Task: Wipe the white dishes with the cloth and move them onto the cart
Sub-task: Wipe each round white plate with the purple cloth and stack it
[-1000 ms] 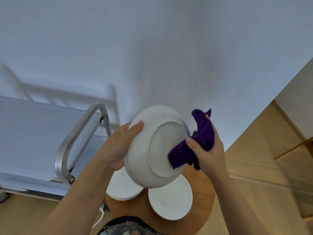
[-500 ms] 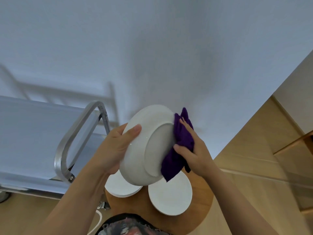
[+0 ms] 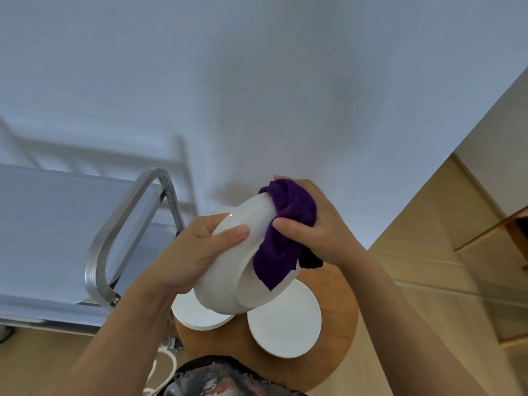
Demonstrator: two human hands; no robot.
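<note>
My left hand [image 3: 190, 255] grips a white dish [image 3: 228, 270] by its left rim, thumb on the underside, holding it tilted on edge above the round wooden table [image 3: 340, 332]. My right hand [image 3: 311, 224] holds a bunched purple cloth [image 3: 285, 232] pressed against the dish's right side and over its top rim. Two more white dishes lie flat on the table below: one [image 3: 197, 312] at the left, partly hidden by the held dish, and one [image 3: 285, 318] at the right.
A metal cart [image 3: 51, 224] with a flat grey shelf and a curved handle bar [image 3: 120, 224] stands at the left, close to the table. A white wall fills the background. Wooden floor and a wooden furniture edge [image 3: 500, 227] lie to the right. A white cord [image 3: 165, 364] lies on the floor.
The dish has turned more edge-on. My right hand has moved up with the cloth, from the underside of the dish to its upper right rim.
</note>
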